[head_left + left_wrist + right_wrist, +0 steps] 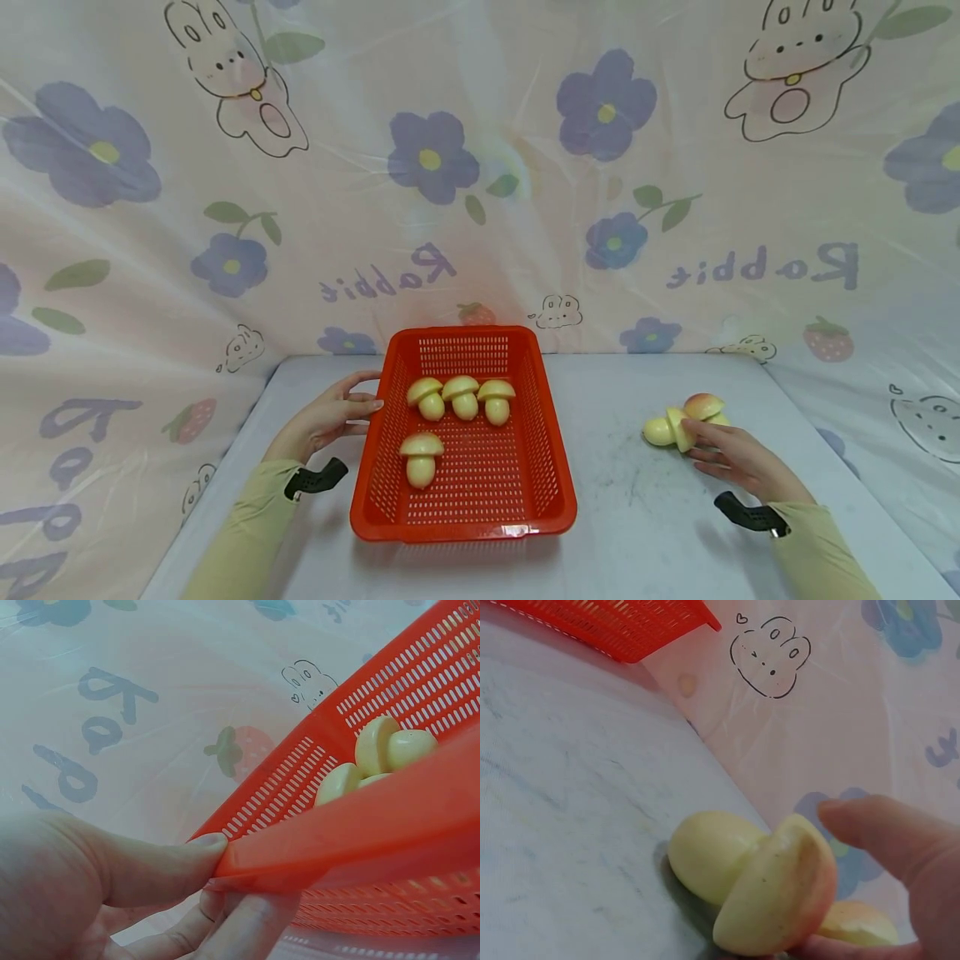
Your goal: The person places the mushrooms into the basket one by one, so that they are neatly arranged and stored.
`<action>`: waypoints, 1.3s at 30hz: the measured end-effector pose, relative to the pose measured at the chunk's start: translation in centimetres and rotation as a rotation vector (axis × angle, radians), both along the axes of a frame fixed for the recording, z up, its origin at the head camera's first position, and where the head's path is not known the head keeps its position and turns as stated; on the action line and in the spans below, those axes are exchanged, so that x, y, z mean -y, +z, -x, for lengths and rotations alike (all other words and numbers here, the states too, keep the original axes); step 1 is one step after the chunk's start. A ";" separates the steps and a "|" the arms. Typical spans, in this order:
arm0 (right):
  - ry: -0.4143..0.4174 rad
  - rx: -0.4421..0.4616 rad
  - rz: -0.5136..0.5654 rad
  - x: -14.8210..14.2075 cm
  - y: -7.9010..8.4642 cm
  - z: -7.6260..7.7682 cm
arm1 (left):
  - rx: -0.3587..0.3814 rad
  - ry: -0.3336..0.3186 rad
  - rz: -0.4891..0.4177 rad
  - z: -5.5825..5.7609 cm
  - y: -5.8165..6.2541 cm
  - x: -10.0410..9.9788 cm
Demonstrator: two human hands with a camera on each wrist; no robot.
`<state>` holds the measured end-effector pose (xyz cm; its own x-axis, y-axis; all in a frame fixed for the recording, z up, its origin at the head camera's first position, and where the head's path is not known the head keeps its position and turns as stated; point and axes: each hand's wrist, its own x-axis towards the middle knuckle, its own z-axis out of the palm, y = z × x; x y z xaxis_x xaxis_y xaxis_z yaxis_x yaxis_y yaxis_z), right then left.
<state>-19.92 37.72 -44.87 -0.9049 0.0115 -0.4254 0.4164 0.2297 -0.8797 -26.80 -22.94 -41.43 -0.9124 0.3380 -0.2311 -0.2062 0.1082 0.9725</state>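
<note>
My left hand [330, 421] pinches the left rim of a red plastic basket [558, 467]; in the left wrist view its thumb [172, 862] lies on top and its fingers are below the rim. Inside are several mushroom-shaped pieces with pale stems and yellowish caps: a row toward the back and one mushroom piece [422, 460] nearer the front. My right hand [738, 458] is at a mushroom piece [663, 430] lying on its side on the table. The right wrist view shows its straight thumb [870, 825] beside the cap [780, 889], with a fingertip low against it.
Another mushroom piece [705, 407], with a reddish cap, lies just behind the one at my right hand. The basket stands on a pale table [615, 517]. A curtain [517, 208] printed with flowers and rabbits hangs behind the table and along its sides.
</note>
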 end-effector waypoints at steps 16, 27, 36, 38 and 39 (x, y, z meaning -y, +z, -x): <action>0.004 0.019 -0.104 0.6 0.1 0.4 | 0.010 0.010 -0.001 0.0 0.1 -0.1; 0.002 0.024 -0.152 0.7 0.1 0.6 | 0.007 0.018 0.011 -0.1 0.3 -0.2; 0.007 0.041 -0.136 0.6 0.1 0.4 | 0.012 0.015 0.012 -0.2 0.3 -0.2; 0.012 0.041 -0.131 0.6 0.1 0.3 | 0.013 0.015 0.013 -0.2 0.3 -0.2; 0.022 0.036 -0.129 0.6 0.1 0.3 | 0.013 0.014 0.012 -0.2 0.3 -0.2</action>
<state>-20.21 37.15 -44.74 -0.8900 0.0482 -0.4535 0.4404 0.3491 -0.8272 -26.60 -22.79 -41.09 -0.9140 0.3222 -0.2466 -0.2200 0.1171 0.9684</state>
